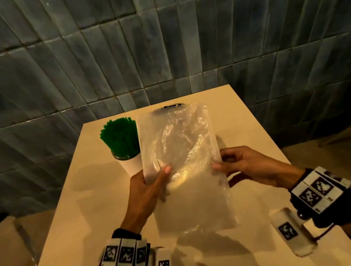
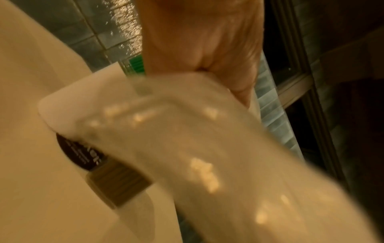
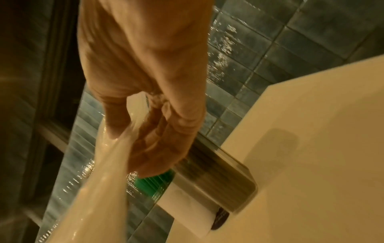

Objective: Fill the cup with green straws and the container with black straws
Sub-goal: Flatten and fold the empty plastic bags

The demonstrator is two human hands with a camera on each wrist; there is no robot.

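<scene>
Both hands hold an empty clear plastic bag [image 1: 180, 155] upright over the table. My left hand [image 1: 154, 180] pinches its left edge, thumb on the front. My right hand [image 1: 221, 167] pinches the right edge. A white cup [image 1: 132, 165] packed with green straws [image 1: 119, 137] stands just left of the bag. Behind the bag only the top of the clear container [image 1: 169, 107] with black straws shows. In the right wrist view the container [image 3: 214, 171] stands beside the cup [image 3: 187, 207] and green straws [image 3: 153, 184]; my right hand [image 3: 145, 131] grips the bag [image 3: 99, 189].
The cream table [image 1: 251, 131] ends at a dark tiled wall [image 1: 155, 43] just behind the cup and container. Its left and right edges drop to the floor. In the blurred left wrist view the bag [image 2: 187, 148] covers most of the cup [image 2: 83, 105].
</scene>
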